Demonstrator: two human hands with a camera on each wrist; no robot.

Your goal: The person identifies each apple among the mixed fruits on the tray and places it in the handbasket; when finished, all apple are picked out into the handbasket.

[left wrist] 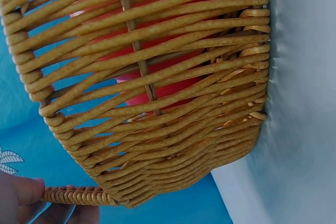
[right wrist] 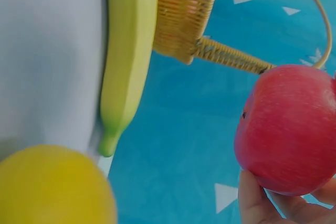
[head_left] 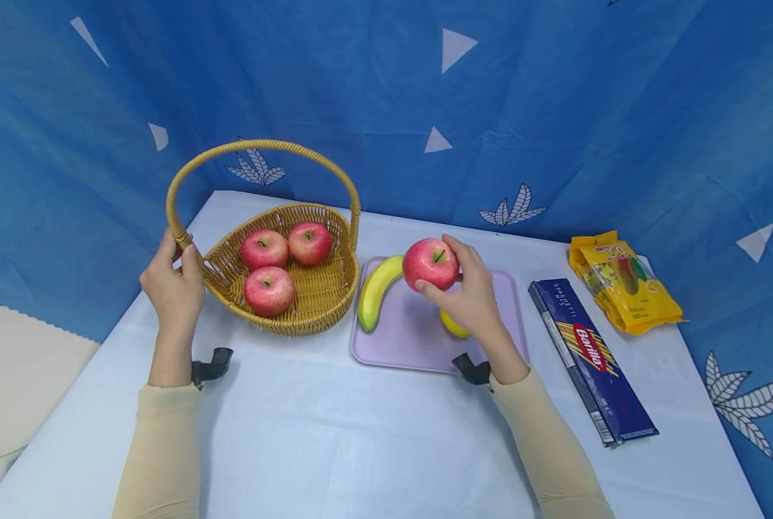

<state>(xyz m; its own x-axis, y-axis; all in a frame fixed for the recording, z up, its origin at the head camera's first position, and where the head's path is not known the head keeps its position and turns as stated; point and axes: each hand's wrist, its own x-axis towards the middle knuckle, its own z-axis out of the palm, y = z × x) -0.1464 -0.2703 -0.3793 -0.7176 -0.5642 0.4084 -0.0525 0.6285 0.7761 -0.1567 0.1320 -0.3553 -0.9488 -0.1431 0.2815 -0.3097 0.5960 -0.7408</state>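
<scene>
A wicker basket (head_left: 321, 288) with a tall arched handle stands on the left of the table, and three red apples (head_left: 270, 291) lie inside it. My left hand (head_left: 177, 285) grips the lower left end of that handle; the left wrist view shows the thumb and fingers around it. Over the lilac tray (head_left: 412, 349), my right hand (head_left: 467, 295) holds another red apple (head_left: 430, 264) between thumb and fingers, raised off the tray. On the tray lie a banana (head_left: 378, 292) and a yellow round fruit (right wrist: 55, 187), partly hidden behind the right hand in the head view.
Right of the tray lies a blue spaghetti box (head_left: 590, 360). A yellow snack packet (head_left: 626, 281) is at the table's back right. Behind the table hangs a blue patterned cloth (head_left: 386, 108). The basket handle rises well above its rim.
</scene>
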